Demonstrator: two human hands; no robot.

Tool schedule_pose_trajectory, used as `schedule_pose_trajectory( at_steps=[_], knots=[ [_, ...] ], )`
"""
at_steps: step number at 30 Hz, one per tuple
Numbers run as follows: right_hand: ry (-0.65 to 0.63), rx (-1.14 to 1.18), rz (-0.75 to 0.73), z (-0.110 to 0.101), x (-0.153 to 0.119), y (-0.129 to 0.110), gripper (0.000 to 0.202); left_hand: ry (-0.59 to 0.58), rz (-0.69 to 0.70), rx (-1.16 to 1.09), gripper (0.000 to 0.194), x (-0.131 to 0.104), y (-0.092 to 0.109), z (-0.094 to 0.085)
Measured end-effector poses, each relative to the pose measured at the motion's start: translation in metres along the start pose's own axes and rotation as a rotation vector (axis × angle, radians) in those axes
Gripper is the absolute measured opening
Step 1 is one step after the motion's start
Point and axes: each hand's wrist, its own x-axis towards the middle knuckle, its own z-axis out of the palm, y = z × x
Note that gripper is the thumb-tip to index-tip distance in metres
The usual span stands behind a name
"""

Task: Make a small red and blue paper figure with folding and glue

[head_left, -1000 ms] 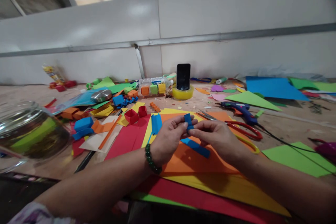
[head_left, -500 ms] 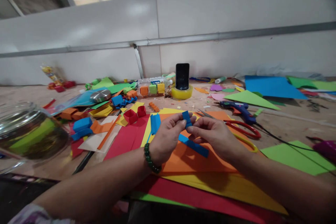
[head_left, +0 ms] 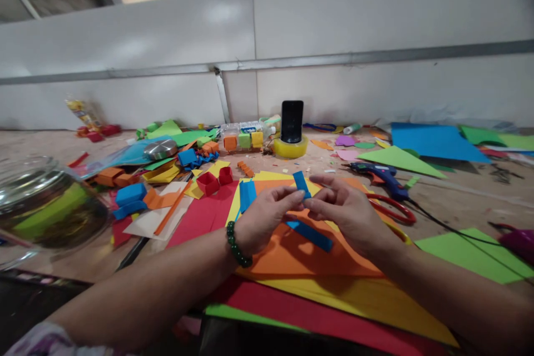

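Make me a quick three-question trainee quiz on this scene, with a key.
1. Which wrist wears the green bead bracelet?
2. True or false: the right hand is gripping the glue gun.
3. What colour is the tape roll at the phone's foot: (a) red, (b) yellow, (c) green?

Key:
1. The left.
2. False; the glue gun lies farther off, and the right hand is at the small blue paper piece that the left hand pinches.
3. b.
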Motion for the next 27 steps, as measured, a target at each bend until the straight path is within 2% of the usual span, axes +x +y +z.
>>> schedule_pose_trajectory(
  at_steps=[3,7,11,18,27],
  knots=[
    [0.001,-0.059,-0.053,0.0004,-0.0008,-0.0003,0.064,-0.043,-0.044,0.008,0.033,0.0012,-0.0028,-0.0022],
    [-0.043,-0.127,-0.102,-0.0008,-0.0026,0.0006,0.060,0.021,-0.005,0.056,0.026,0.0029,-0.0037,-0.0043],
    [-0.099,-0.142,-0.115,-0.0023,-0.0051,-0.0007,0.055,0.034,0.055,0.115,0.022,0.0025,-0.0022,-0.0042],
    [-0.049,-0.211,-0.103,-0.0034,-0.0043,-0.0022,0.054,0.058,-0.022,0.079,0.021,0.0014,0.0004,0.0011],
    [-0.068,-0.275,-0.100,-0.0010,-0.0043,-0.0042,0.048,0.098,-0.023,0.075,0.021,0.0048,-0.0041,0.0000]
  ],
)
